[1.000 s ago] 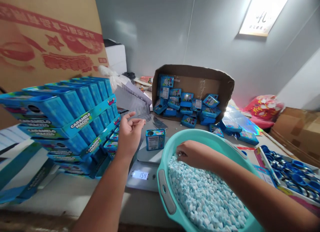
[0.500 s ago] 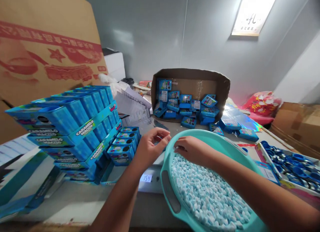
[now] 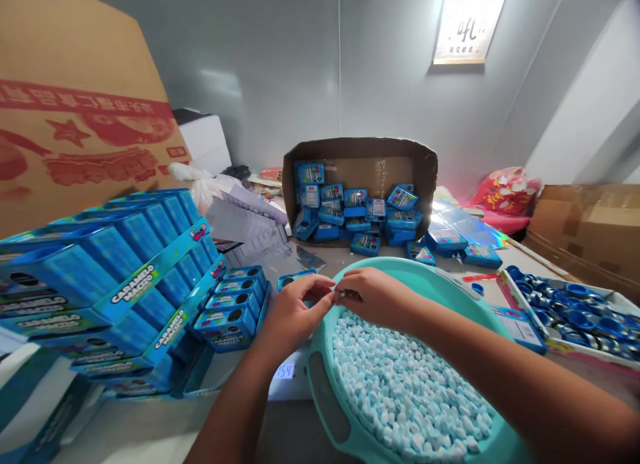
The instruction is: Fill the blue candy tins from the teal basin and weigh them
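My left hand (image 3: 299,311) is curled, thumb and fingertips closed together at the near-left rim of a turquoise basin (image 3: 316,364). Against its fingertips press the pinched fingers of my right hand (image 3: 375,296), which reaches over the basin. Something small and pale, like one of the candies, shows between the right fingers. Small white and light-blue candies (image 3: 405,384) fill much of the basin. Under and beside my left wrist is a digital scale (image 3: 285,372) with a lit display reading 154. Just behind the left hand lies a blue candy box (image 3: 296,276), partly hidden.
Stacked blue display trays (image 3: 130,284) and a row of small blue boxes (image 3: 233,307) stand left. A cardboard carton (image 3: 360,151) on its side holds several blue boxes. At right, a white tray (image 3: 530,311) contains blue-and-silver pieces. A large carton (image 3: 85,71) rises far left.
The view has swung to the right. My right hand has come over to the left hand, and their fingertips now meet. A blue box shows behind the left hand; the display still reads 154.
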The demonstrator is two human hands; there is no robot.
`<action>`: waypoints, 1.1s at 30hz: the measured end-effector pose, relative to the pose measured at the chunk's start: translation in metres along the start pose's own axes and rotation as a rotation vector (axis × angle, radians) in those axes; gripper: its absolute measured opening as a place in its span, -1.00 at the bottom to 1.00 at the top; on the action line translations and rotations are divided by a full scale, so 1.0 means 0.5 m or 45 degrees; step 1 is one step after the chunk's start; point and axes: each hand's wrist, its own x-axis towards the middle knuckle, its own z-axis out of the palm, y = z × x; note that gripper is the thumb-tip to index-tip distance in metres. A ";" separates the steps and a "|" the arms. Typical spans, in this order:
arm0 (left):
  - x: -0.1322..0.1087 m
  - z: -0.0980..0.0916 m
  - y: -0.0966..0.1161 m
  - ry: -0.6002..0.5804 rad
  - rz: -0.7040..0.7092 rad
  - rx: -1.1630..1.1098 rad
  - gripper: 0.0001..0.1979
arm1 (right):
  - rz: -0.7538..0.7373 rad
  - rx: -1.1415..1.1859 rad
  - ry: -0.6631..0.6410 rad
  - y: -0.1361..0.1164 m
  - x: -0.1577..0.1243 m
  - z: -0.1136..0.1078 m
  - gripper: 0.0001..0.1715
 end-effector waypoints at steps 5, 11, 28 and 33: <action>-0.002 0.007 0.005 0.011 0.009 -0.048 -0.73 | -0.008 0.080 0.086 -0.007 -0.002 -0.007 -0.82; 0.002 0.014 0.001 0.022 -0.040 -0.191 -0.70 | -0.035 0.025 0.136 -0.010 -0.009 -0.002 -0.87; -0.007 0.034 0.006 0.172 -0.137 -0.219 -0.64 | 0.039 -0.013 -0.013 -0.010 -0.005 0.003 -0.90; -0.016 0.038 0.004 0.268 -0.092 -0.089 -0.48 | 0.087 0.009 -0.045 -0.010 -0.006 0.003 -0.59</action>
